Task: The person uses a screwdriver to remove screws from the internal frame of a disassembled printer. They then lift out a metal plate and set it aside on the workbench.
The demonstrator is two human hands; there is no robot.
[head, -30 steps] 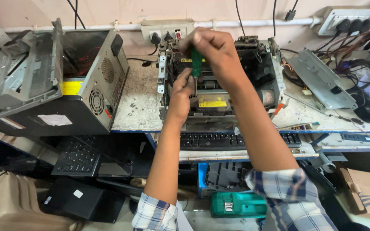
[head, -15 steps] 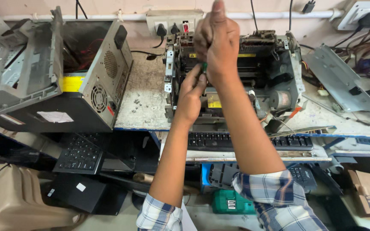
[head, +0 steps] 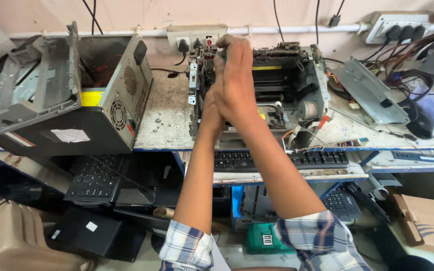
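The right hand (head: pixel 237 83) has lifted from low on the front of the stripped printer chassis (head: pixel 272 90) to its top left corner near the back edge of the workbench (head: pixel 169 120), and the green tool handle that showed in its fist a second ago is now hidden behind the hand's blurred back, so I cannot tell whether the fingers remain closed on it or have shifted to a part of the frame. The left hand (head: pixel 209 113) has stayed just below it, pressed against the left front of the chassis, its grip screened by the right forearm; that too cannot be judged. The move upward suggests the work has passed from the front panel to the top of the mechanism. The chassis stands at the middle of the bench, between an opened computer case (head: pixel 71 95) at the left end and a loose metal plate (head: pixel 370 93) toward the right end. A keyboard (head: pixel 282 159) lies on the shelf just under the front edge, partly covered by the arms. Small screws (head: pixel 159 120) lie scattered on the bare bench beside the case.
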